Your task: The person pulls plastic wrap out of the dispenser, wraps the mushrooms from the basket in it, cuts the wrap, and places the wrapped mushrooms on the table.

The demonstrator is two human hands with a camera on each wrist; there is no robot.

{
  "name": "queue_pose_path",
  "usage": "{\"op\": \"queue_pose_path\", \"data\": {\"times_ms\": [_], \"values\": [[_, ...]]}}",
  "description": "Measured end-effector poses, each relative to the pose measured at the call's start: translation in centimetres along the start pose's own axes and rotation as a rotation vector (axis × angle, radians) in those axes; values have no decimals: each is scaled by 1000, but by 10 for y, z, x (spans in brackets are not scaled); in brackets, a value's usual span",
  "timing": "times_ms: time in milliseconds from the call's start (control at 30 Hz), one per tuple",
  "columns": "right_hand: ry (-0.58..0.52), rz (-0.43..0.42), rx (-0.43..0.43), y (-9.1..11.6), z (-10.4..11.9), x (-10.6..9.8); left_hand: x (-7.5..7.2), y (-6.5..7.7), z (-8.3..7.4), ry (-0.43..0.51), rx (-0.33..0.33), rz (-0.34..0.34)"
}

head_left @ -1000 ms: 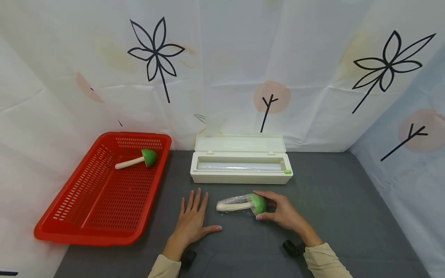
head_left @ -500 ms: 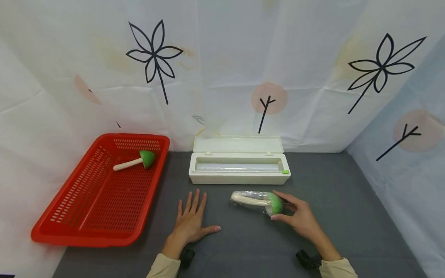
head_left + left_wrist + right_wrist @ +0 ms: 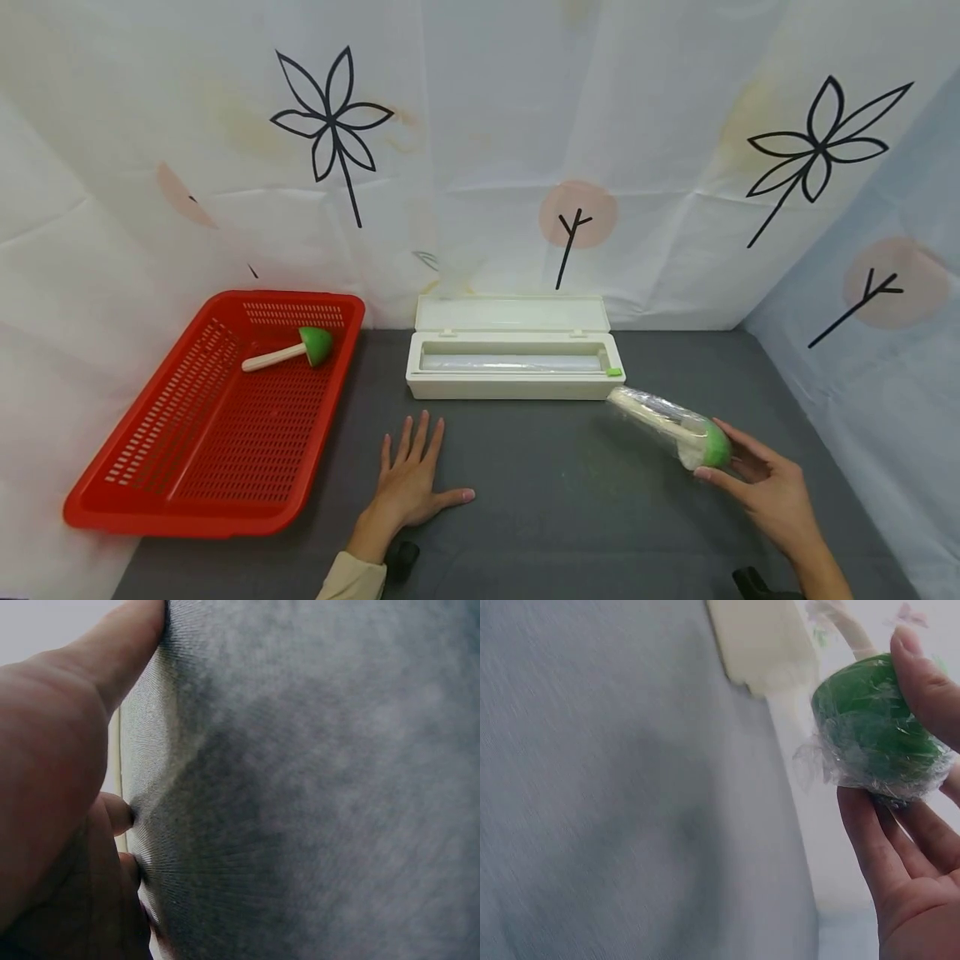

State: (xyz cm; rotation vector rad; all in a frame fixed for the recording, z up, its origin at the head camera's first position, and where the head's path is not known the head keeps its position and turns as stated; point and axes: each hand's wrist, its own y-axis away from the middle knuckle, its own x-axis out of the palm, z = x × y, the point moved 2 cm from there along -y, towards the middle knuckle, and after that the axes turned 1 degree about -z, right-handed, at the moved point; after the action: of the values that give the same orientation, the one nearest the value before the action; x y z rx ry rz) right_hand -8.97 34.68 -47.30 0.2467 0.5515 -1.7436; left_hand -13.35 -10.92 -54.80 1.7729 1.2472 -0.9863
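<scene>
My right hand [image 3: 772,492] grips a toy mushroom [image 3: 678,429] by its green cap, thumb on the near side and fingers on the far side. Clear plastic wrap covers its pale stem and its cap. The stem points up and left, close to the right end of the white cling film box [image 3: 517,389]. Up close in the right wrist view, the wrapped green cap [image 3: 874,724] sits between thumb and fingers. My left hand [image 3: 411,483] rests on the grey table with fingers spread, holding nothing; the left wrist view shows its fingertips against the cloth.
At the left stands a red plastic basket [image 3: 232,425]. An unwrapped mushroom [image 3: 277,358] with a green cap lies in it. The film box has its lid raised, showing the roll [image 3: 510,362]. A patterned white curtain [image 3: 480,150] closes off the back.
My right hand has carried the wrapped mushroom to the right, from the middle of the table, and its stem has tilted up toward the back. The left hand stays in place.
</scene>
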Motion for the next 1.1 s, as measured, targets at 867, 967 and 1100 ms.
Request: {"op": "queue_pose_path", "data": {"times_ms": [867,967,1100], "values": [[100,-511,603,-68,-81,-53,1,1,0,9,-13,13],[137,-499,614,-71,-83,-53,1,1,0,5,-13,12],[175,-482,625,-75,-83,-52,1,1,1,7,-13,10]]}}
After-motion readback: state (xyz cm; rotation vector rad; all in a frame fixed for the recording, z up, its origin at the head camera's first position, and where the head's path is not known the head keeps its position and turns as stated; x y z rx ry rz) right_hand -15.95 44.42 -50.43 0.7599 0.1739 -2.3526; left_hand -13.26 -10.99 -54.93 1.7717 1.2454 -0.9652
